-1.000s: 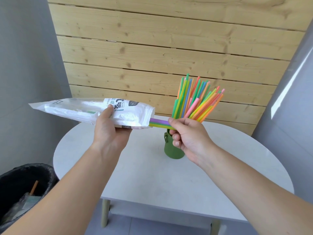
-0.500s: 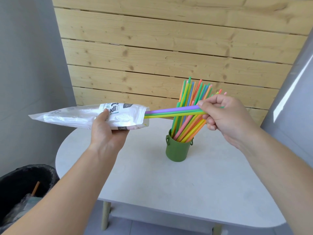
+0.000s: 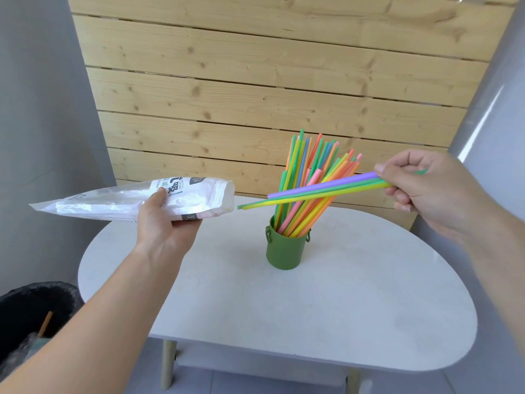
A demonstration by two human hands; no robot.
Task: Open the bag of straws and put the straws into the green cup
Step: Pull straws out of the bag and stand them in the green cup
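My left hand (image 3: pixel 163 224) grips a white plastic straw bag (image 3: pixel 119 199) held level above the table's left side, its open mouth facing right. My right hand (image 3: pixel 426 189) pinches three straws (image 3: pixel 318 191), purple, green and yellow, which lie almost level and are fully clear of the bag mouth. Below them the green cup (image 3: pixel 285 251) stands upright on the white table (image 3: pixel 355 308), filled with several colourful straws (image 3: pixel 309 177) fanning upward.
A wooden slat wall (image 3: pixel 255 95) stands behind the table. A black bin (image 3: pixel 31 314) with a liner sits on the floor at the lower left. Grey walls flank both sides.
My right hand has drawn the three straws rightward out of the bag until their tips left the mouth. The left hand and bag stayed roughly in place.
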